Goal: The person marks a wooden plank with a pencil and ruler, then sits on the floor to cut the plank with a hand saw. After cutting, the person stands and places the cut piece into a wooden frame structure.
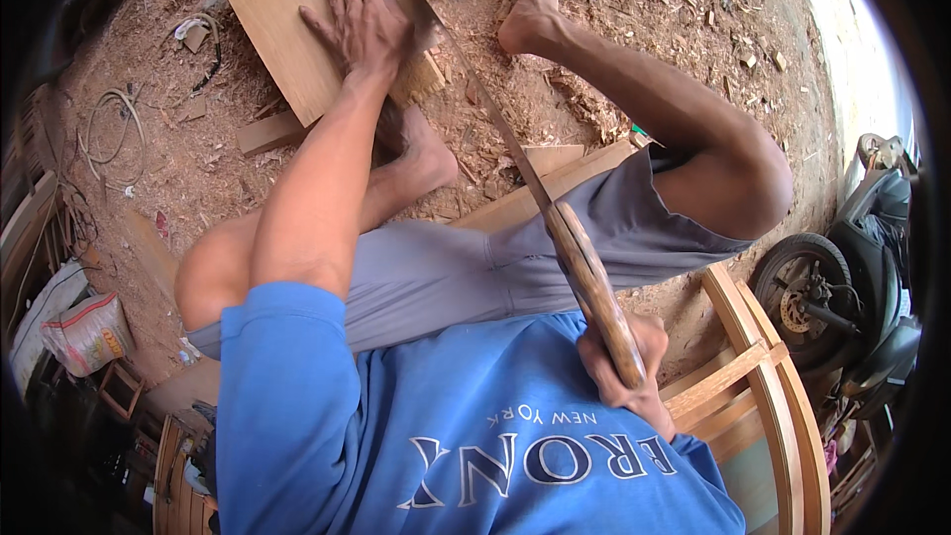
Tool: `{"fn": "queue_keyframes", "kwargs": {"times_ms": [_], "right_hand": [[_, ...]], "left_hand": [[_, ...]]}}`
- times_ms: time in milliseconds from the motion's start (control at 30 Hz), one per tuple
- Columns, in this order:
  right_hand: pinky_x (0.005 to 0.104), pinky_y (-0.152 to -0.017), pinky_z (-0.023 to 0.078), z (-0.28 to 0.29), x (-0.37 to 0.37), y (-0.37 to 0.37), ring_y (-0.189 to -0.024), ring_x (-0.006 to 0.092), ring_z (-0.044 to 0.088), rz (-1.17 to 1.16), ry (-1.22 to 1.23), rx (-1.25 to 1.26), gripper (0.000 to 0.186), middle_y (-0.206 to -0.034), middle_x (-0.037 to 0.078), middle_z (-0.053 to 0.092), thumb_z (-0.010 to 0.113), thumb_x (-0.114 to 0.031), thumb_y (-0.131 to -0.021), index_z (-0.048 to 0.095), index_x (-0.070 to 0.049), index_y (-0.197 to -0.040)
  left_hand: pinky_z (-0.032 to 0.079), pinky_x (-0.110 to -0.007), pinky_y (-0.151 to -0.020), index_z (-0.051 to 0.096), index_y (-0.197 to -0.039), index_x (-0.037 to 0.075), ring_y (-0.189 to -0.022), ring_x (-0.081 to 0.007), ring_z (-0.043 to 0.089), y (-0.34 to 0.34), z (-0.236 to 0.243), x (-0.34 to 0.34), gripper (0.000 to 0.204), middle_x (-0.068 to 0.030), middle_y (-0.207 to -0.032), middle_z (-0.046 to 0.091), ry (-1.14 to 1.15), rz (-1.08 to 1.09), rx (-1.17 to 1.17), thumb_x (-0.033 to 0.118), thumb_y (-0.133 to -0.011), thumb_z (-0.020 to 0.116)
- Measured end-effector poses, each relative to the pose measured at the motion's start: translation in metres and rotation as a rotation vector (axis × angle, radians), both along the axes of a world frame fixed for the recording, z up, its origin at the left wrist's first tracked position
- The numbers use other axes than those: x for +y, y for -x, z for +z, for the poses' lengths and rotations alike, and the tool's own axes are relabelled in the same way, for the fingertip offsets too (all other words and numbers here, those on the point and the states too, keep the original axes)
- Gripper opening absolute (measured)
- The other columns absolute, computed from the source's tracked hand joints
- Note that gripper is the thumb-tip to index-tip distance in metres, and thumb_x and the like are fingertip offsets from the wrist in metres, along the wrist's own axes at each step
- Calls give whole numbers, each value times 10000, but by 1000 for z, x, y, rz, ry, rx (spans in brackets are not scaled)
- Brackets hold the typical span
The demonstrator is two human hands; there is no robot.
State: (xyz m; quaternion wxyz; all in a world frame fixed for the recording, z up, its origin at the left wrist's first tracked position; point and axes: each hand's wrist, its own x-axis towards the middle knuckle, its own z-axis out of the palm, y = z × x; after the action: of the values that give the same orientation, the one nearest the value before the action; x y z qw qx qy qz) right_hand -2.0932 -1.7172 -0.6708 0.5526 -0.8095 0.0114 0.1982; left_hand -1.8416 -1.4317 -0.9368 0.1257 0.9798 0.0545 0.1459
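The saw (588,272) slants diagonally, tip forward-left — right grip (649,347) clasping it, left grip (365,32) flat on board (267,10).

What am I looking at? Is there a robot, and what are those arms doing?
No robot here, just the bare hands of someone in a blue shirt. The camera sits on their head, looking down, and its wide lens makes the edges look bent. The left hand lies spread flat on a wooden board. The right hand grips the wooden handle of a long blade, probably a saw. Wood shavings cover much of the floor.
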Motion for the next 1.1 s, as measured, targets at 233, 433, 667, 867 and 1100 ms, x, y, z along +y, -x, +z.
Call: {"fn": "queue_keyframes", "kwargs": {"times_ms": [233,433,667,867,1100], "right_hand": [[329,-505,428,-61,38,-66,-475,180,517,-66,-67,-4,74,-559,99,531,628,-48,-730,602,9,-771],[354,-518,418,-80,58,-95,-492,178,473,-81,-114,-43,130,-552,120,504,625,-89,-756,541,5,-724],[316,-436,415,12,-13,23,-418,187,542,31,-19,-36,266,-523,69,508,630,-4,-668,669,54,-925],[339,-518,415,-84,62,-96,-491,182,469,-88,-76,-22,152,-546,128,477,628,-104,-756,533,7,-713],[332,-507,417,-52,34,-55,-468,204,477,-50,-42,47,85,-547,119,490,628,-58,-728,576,4,-751]], "left_hand": [[-41,-647,-1136,336,-1494,69,-1481,-303,172,1,-2,-1,596,-87,-1579,279,-4,-13,-56,349,-968,351],[-36,-646,-1137,334,-1495,77,-1481,-290,177,-1,4,-5,594,-80,-1582,275,-12,4,-51,356,-972,346],[2,-640,-1147,333,-1494,76,-1476,-298,188,1,-2,1,583,-84,-1581,271,-24,0,-41,324,-966,336],[-3,-652,-1137,357,-1488,105,-1475,-296,197,-2,-4,2,569,-75,-1571,300,-59,9,-60,342,-970,351],[0,-650,-1136,361,-1486,107,-1467,-300,220,1,-1,-1,573,-64,-1568,311,-33,16,-81,343,-965,354]]}}
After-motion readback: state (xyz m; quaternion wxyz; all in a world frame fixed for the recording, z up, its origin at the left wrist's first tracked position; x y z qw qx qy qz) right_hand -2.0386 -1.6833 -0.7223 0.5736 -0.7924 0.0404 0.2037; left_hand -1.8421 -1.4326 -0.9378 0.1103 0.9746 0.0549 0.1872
